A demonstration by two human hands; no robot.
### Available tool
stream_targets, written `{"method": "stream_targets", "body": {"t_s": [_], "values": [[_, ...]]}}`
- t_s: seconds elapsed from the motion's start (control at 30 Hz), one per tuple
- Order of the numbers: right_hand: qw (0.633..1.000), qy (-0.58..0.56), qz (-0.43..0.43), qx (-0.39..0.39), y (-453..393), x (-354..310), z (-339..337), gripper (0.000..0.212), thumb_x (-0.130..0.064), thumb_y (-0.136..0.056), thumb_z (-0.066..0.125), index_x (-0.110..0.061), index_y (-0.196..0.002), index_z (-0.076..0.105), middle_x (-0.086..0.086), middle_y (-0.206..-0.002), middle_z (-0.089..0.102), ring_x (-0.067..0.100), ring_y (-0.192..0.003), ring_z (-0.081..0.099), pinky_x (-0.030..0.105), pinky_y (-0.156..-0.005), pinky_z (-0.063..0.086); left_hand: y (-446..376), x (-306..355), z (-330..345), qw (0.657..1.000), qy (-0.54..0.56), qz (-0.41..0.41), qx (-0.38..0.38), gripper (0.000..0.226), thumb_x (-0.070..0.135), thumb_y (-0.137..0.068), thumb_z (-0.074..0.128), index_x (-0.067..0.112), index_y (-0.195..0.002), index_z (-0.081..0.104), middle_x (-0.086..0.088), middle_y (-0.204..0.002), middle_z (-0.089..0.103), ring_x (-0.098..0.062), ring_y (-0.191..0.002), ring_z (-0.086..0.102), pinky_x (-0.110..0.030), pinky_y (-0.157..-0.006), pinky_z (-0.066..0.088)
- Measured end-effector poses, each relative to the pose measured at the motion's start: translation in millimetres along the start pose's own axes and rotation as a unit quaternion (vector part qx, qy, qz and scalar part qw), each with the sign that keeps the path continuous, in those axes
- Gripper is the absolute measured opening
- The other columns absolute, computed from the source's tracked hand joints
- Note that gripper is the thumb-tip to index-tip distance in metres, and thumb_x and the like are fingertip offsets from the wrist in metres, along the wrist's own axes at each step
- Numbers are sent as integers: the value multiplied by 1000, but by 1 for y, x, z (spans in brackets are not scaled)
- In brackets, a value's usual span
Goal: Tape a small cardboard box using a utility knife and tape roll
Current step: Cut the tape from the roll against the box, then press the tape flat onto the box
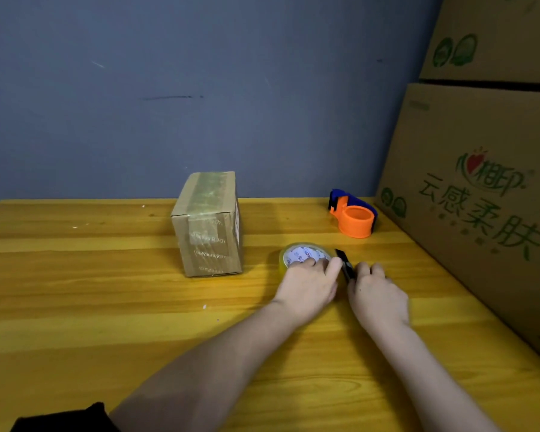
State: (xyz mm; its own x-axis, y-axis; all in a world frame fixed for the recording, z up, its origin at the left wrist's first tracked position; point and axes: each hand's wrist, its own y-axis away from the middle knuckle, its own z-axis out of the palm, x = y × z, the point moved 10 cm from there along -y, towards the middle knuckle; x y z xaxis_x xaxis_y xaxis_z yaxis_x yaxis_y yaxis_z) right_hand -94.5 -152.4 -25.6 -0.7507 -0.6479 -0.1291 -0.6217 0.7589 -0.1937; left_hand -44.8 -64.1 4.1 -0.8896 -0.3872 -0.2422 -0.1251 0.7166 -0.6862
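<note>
— What's on the tabletop (pixel 91 307)?
— A taped cardboard box (pixel 208 226) standing at the back, a tape roll (pixel 296 255) lying flat, a black knife (pixel 345 263) just beside it, and an orange dispenser (pixel 354 218) near the big cartons (pixel 480 198).

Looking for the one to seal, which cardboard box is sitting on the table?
The small plain box with clear tape across it, left of the hands; the big printed boxes stand stacked beside the table.

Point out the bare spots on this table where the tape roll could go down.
Bare wood lies left of the small cardboard box, across the near table in front of it, and between the box and the orange dispenser. It is crowded where the left hand covers the tape roll and the right hand meets the utility knife.
</note>
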Motion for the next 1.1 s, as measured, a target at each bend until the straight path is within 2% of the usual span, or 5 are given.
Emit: {"method": "stream_targets", "body": {"t_s": [0.3, 0.53, 0.7, 0.9, 1.1], "values": [[999, 10, -34, -2, 0, -3, -13, 38, -43, -100, 31, -18, -123, 47, 8, -122, 52, 33, -107, 61, 37, -77, 47, 7, -6, -9, 996, 84, -12, -42, 42, 47, -78, 59, 16, -104, 48, -4, -89, 65, -22, -78, 64, -30, -63, 51], [975, -126, -138, 117, 0, -58, -78, 23, -36, -96, 43, -24, -108, 59, 0, -109, 61, 23, -95, 61, 37, -70, 51, 8, -51, -88, 992, 120, -3, 32, 23, 33, -89, 45, 16, -88, 60, -3, -91, 59, -20, -80, 56, -33, -69, 41], [915, -257, -288, 120, 12, -151, -93, 20, -31, -95, 50, -22, -106, 63, -5, -107, 59, 17, -104, 52, 37, -89, 44, 30, -139, -137, 976, 133, -131, 110, 22, 29, -91, 45, 17, -88, 63, 0, -91, 62, -21, -85, 57, -35, -74, 37], [875, -321, -347, 106, 17, -227, -100, 37, -34, -97, 36, -23, -125, 57, -7, -132, 54, 14, -124, 45, 36, -104, 36, 76, -244, -129, 899, 236, -332, 164, 28, 27, -91, 41, 20, -110, 60, 2, -115, 57, -11, -112, 50, -37, -98, 39], [856, -372, -360, 5, 2, -251, -72, 39, -33, -102, 32, -24, -135, 50, -8, -146, 45, 12, -143, 26, 33, -119, 18, 80, -256, -75, 844, 405, -342, 78, 41, 33, -93, 32, 24, -126, 54, -1, -141, 43, 4, -128, 32, 2, -101, 18]]}}
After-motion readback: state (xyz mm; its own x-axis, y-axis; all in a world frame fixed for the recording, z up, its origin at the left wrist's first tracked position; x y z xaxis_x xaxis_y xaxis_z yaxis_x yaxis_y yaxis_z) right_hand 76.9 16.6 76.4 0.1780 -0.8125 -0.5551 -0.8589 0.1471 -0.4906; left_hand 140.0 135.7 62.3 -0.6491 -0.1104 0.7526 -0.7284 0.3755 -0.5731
